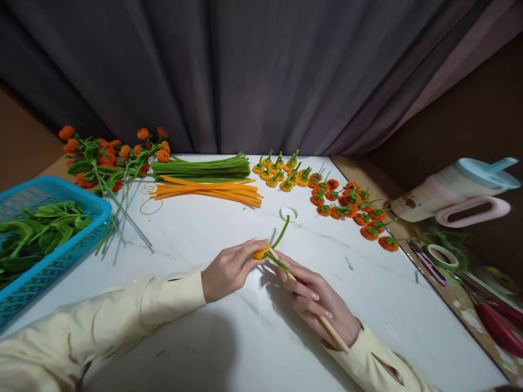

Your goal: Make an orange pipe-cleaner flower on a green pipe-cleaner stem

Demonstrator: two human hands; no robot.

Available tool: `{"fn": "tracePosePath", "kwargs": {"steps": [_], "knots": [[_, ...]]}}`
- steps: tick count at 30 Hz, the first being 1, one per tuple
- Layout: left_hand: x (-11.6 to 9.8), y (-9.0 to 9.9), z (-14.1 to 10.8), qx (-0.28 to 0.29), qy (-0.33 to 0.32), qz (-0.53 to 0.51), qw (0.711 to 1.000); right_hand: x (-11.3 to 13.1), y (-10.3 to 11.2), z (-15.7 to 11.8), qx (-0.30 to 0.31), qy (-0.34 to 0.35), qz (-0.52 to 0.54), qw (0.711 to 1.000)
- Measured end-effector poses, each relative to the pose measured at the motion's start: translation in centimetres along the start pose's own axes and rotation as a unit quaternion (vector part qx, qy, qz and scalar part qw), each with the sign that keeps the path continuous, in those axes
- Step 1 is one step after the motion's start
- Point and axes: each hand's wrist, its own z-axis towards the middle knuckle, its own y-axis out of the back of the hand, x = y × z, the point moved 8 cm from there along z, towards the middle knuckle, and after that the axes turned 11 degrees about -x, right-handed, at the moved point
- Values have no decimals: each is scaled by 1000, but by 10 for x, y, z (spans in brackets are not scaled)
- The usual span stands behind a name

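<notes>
Between the fingertips of my left hand (233, 268) is a small yellow pipe-cleaner pumpkin (262, 252), held above the white tabletop. Two green pipe-cleaner ends (281, 235) stick out from it, one upward and one toward my right hand. My right hand (316, 296) is closed round a thin wooden stick (333, 333), whose tip meets the pumpkin where the green ends come out. The stick's other end runs back past my right wrist. My fingers partly cover the pumpkin.
Bundled green pipe cleaners (204, 167) and orange pipe cleaners (208, 190) lie at the back. Rows of yellow pumpkins (286, 185) and orange pumpkins (370, 233) stand beyond my hands. A blue basket (61, 256) of leaves is left; a tumbler (453, 188), tape (441, 256) and red-handled pliers (498, 329) are right.
</notes>
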Motion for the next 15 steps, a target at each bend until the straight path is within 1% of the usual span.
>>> {"fn": "tracePosePath", "kwargs": {"steps": [5,9,12,14,15], "knots": [[1,0,-1,1,6,26,1000,-4,3,-2,-5,15,51,999],[-1,1,-1,-10,-23,34,999,-7,0,-2,2,20,57,998],[-1,1,-2,-7,-35,37,999,-6,-2,-1,4,20,48,999],[1,-1,-2,3,-19,28,999,-4,-1,-1,-10,33,22,999],[3,-2,-2,10,0,16,1000,-3,-1,-1,-21,44,1,999]]}}
